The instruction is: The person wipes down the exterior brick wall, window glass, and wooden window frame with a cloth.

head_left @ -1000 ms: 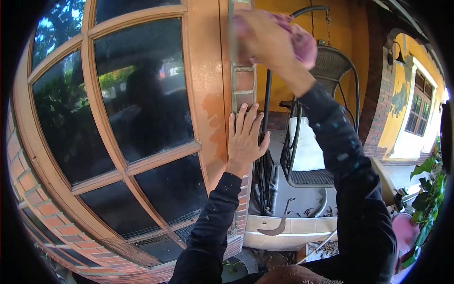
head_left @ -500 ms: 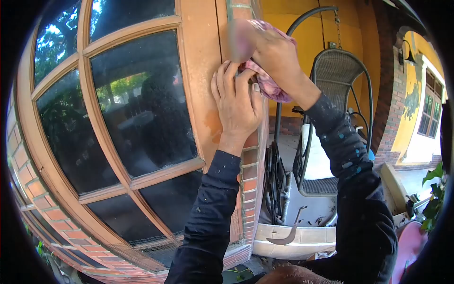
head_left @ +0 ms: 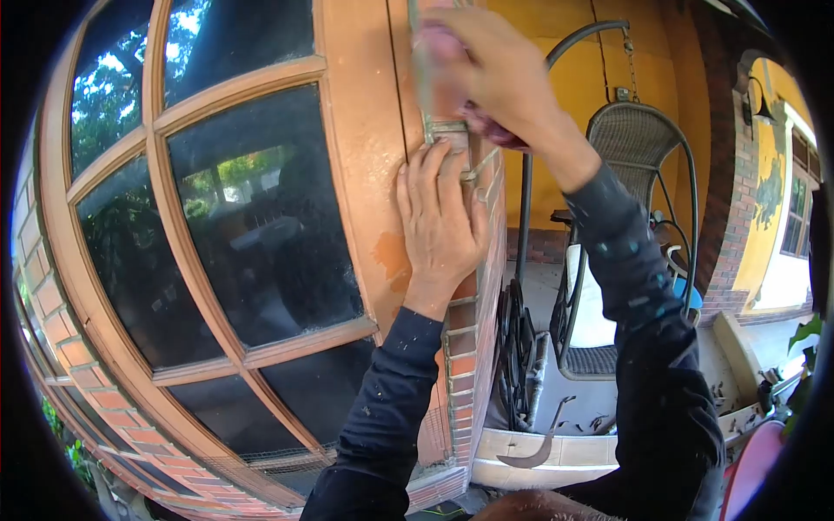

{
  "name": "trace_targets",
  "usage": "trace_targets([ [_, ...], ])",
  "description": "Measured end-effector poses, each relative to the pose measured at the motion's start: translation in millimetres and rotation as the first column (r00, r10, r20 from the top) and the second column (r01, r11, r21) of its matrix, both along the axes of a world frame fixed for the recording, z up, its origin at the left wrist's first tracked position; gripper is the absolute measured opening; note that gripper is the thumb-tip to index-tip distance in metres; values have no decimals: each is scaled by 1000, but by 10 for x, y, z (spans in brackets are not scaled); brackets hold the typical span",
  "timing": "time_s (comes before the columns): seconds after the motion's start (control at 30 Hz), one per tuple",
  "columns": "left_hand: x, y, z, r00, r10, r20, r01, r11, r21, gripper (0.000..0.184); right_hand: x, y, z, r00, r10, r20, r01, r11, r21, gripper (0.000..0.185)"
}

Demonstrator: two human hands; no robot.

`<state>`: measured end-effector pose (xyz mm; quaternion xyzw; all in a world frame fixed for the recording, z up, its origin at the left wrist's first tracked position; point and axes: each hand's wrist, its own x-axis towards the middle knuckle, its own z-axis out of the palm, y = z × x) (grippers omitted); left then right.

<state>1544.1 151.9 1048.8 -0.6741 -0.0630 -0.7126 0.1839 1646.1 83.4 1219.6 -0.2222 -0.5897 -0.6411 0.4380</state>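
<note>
My right hand, blurred by motion, is closed around a pink cloth near the top of the brick column edge. Just below it, my left hand lies against the column beside the wooden window frame, its fingers pointing up and slightly apart. Nothing shows in the left hand. A darker orange patch marks the frame to the left of that hand. Dark glass panes fill the frame further left.
A hanging wicker chair with a white cushion stands behind the column on the right. A curved sickle rests on the tiled ledge. Bricks border the window below. Green leaves and a pink object are at the far right.
My left hand has moved from lower on the column up toward the cloth, then stayed just beneath it. The right hand with the cloth has moved about over the upper column. The view has shifted slightly.
</note>
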Motion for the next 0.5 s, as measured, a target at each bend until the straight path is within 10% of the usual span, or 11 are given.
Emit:
trace_targets([
  [0.1,-6,21,-1,999,-18,39,18,1000,-16,46,-125,206,102,912,-398,102,377,909,179,23],
  [0.2,-19,20,4,998,-53,41,53,999,-9,47,-55,164,43,916,-397,51,378,900,219,16],
  [0.33,-60,22,-15,996,-84,23,85,996,-15,49,945,157,21,693,-721,9,682,652,-332,25],
  [0.5,27,-8,-28,998,62,-15,-62,998,-33,57,1586,-94,-415,634,-629,-450,383,761,-524,21],
])
